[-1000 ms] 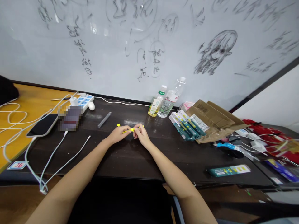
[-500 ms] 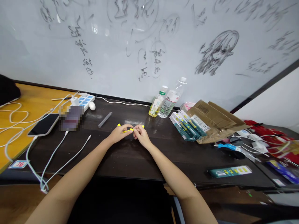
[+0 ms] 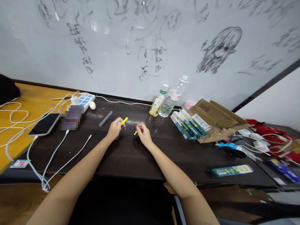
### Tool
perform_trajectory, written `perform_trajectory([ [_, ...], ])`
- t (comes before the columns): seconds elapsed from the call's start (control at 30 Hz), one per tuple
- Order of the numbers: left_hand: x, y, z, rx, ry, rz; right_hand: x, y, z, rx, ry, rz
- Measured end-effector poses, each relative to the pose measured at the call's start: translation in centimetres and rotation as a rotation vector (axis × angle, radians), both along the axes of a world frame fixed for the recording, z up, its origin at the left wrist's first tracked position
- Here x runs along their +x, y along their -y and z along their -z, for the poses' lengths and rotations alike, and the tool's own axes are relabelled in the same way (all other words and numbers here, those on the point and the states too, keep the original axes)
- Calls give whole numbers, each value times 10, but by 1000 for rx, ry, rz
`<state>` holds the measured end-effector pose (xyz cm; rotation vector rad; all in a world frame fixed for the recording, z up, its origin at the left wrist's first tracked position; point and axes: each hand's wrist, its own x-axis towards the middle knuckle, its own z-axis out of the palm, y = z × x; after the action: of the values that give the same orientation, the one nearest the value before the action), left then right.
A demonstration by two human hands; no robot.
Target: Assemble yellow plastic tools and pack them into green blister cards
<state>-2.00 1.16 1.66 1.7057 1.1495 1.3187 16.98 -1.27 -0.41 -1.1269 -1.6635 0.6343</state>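
Yellow rod (image 3: 124, 121) is jutting from the pinching left hand (image 3: 114, 128) just left of the frame's center, while the right hand (image 3: 143, 134), apart from it, is gripping a smaller yellow piece (image 3: 135, 133). Fine two-handed handling is apparently under way, any next move likely calling for steady fingertips.

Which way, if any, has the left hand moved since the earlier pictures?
Yes: the left hand has moved left and slightly farther forward, closer to the clear tube.

a yellow stick (image 3: 124, 121) tilts up; right of it, apart, a yellow piece (image 3: 135, 133), mostly hidden.
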Motion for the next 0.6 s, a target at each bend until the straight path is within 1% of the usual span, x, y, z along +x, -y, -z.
perform_trajectory([
  [0.07, 0, -3, 1, -11, 104, -25, -3, 6, -3, 71, 204, -20],
  [0.17, 0, -6, 0, -26, 241, -51, -14, 19, -10, 197, 525, -142],
  [0.23, -1, -7, -2, -23, 320, -74, -25, 26, -11, 252, 674, -224],
  [0.3, -3, -8, -4, -14, 385, -103, -34, 31, -10, 271, 769, -289],
  [0.4, -5, -9, -5, -5, 432, -127, -42, 36, -6, 248, 851, -365],
  [0.47, -6, -10, -5, -5, 441, -133, -41, 37, -4, 228, 852, -392],
  [0.53, -6, -10, -3, -3, 435, -138, -38, 35, -5, 223, 812, -392],
  [0.6, -5, -12, 0, 5, 415, -136, -33, 31, -7, 219, 769, -352],
])
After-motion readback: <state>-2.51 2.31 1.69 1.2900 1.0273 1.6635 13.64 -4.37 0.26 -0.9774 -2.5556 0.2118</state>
